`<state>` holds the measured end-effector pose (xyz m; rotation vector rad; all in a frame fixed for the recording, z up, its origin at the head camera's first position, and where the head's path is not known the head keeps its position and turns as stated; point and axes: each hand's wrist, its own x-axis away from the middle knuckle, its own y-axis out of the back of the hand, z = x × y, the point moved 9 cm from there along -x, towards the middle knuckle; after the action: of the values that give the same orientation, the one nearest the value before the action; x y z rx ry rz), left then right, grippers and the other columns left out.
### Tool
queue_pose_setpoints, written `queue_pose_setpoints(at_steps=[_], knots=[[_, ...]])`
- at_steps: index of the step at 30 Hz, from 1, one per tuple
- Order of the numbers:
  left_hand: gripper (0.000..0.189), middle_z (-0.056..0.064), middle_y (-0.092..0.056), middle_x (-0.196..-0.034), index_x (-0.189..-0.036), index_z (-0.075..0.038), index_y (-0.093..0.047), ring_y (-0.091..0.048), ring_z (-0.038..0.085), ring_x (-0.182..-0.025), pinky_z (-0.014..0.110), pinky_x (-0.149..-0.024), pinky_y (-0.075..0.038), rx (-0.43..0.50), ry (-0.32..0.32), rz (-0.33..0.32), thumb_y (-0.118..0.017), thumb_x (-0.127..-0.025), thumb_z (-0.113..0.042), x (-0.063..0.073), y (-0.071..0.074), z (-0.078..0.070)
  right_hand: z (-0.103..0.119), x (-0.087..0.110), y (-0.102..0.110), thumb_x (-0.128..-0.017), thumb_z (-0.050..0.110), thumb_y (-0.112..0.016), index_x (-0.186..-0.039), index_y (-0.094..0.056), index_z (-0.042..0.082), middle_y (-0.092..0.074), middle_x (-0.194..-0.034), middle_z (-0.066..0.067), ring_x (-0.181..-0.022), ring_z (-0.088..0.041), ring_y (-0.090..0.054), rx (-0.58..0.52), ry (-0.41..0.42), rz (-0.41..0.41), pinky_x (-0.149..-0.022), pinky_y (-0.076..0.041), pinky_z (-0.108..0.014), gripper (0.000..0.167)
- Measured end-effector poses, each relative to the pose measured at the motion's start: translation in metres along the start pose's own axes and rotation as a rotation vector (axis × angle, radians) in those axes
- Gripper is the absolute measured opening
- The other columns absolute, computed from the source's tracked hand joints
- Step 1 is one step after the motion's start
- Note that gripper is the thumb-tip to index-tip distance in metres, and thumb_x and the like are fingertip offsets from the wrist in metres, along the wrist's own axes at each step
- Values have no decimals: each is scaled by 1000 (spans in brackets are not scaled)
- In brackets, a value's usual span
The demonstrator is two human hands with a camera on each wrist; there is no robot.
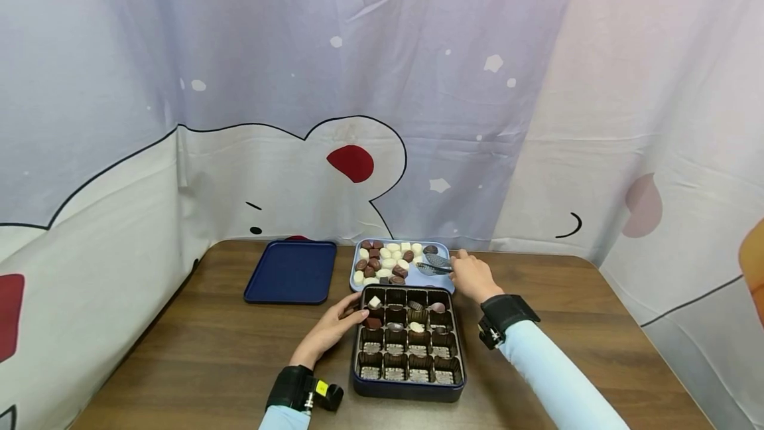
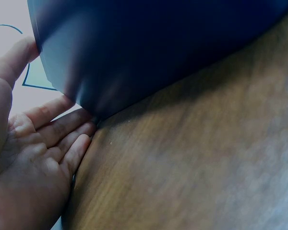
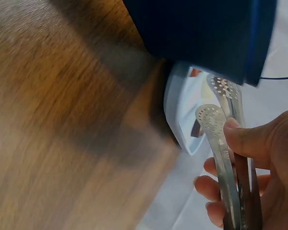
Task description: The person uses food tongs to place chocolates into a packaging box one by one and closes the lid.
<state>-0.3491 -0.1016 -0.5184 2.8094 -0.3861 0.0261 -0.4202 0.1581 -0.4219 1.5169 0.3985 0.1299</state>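
My right hand (image 1: pixel 474 276) holds perforated metal tongs (image 3: pixel 216 129), their ends apart over the light blue tray (image 1: pixel 442 282) of chocolates (image 1: pixel 388 264). The tongs' tips overlap the tray's right part in the head view. My left hand (image 1: pixel 334 327) holds the left side of the dark blue chocolate box (image 1: pixel 408 388), thumb over the rim and fingers (image 2: pixel 57 120) along the outer wall. A divided insert (image 1: pixel 407 354) fills the box. Its far compartments have several pieces, such as a white square one (image 1: pixel 374 302); the near two rows show bare textured bottoms.
A flat dark blue lid (image 1: pixel 292 272) lies at the back left of the wooden table (image 1: pixel 197 357). Behind the table hangs a printed cloth (image 1: pixel 268 52). The tray stands right behind the box, near the table's far edge.
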Motion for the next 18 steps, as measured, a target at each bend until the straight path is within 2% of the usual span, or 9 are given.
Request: queue_pose_setpoints(at_steps=[4,8,18], knots=[[68,18,-35,-150,-148,-13,-34,-35,41,-136,56,-106,-32,11,6,1,-60,-92,-42,0,0,1,4,-7,-7,-86,14,-68,-113,-65,-2,-55,-97,-17,-80,-33,-58,17,-5,10,-67,-52,-42,31],[68,20,-34,-150,-149,-12,-33,-33,42,-136,56,-106,-32,21,7,0,-59,-93,-40,0,0,1,8,-11,-9,-87,15,-68,-105,-66,0,-54,-94,-15,-78,-32,-58,56,0,-4,-67,-52,-41,24],[64,21,-36,-149,-147,-8,-35,-35,43,-135,57,-107,-31,32,-9,-13,-60,-94,-32,4,1,-10,9,-9,-4,-86,14,-69,-101,-66,5,-53,-90,-10,-73,-30,-57,102,18,-57,-63,-50,-37,18]])
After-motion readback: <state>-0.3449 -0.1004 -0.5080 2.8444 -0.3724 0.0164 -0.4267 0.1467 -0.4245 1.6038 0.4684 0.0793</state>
